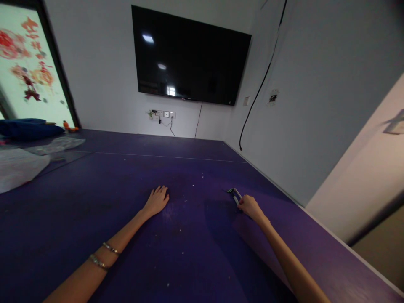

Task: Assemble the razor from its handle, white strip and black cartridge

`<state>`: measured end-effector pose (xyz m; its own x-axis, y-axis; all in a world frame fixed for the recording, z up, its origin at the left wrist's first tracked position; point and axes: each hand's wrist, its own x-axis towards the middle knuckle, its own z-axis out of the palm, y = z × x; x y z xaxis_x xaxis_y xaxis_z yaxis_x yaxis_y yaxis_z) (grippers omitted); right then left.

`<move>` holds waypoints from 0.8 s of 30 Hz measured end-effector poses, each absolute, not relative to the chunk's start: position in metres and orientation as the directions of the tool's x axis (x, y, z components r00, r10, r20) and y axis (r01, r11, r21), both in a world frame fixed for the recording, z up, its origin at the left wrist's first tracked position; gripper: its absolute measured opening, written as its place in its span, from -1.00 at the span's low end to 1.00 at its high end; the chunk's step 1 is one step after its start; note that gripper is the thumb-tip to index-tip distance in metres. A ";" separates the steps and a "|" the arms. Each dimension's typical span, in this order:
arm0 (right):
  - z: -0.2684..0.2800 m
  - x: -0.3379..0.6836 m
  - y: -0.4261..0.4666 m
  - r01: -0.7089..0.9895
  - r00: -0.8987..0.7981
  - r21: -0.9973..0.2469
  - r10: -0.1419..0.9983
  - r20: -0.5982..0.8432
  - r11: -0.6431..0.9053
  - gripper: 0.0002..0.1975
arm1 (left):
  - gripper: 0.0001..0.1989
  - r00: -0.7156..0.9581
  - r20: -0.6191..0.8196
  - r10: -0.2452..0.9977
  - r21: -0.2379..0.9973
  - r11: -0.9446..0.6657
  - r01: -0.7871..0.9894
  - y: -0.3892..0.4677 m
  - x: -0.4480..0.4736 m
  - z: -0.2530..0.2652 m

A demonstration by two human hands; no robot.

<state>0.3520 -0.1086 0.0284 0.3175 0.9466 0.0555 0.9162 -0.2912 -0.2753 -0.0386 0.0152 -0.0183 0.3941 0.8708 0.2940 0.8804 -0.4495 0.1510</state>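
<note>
My left hand (157,201) lies on the purple surface (192,235) with its fingers stretched forward, and nothing shows in it. Two bracelets (101,261) circle that forearm. Further right, my right hand (250,206) is closed round the near end of a small dark and silver tool (235,196). The tool has two slim, light-coloured bars and a dark head that points to the far left, low over the purple surface. Its exact kind is too small to make out, and my fingers hide its near end.
Small white specks (193,185) are scattered mid-surface. Clear plastic sheeting (59,145), a white sheet (19,168) and blue cloth (28,128) lie at the left. A black cable (257,92) hangs by the right wall. A television (189,54) is mounted on the far wall.
</note>
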 end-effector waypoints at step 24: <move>0.062 0.281 -0.106 0.922 0.222 -0.369 0.941 0.256 -0.117 -0.80 | -0.67 0.364 0.393 0.845 0.632 -0.535 0.560 -0.012 0.029 0.057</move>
<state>0.2812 -0.1060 0.0620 0.2223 0.9407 0.2563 0.9220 -0.1173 -0.3691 0.0291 -0.0115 0.0568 0.3639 0.8446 0.3928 0.5601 -0.5353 0.6322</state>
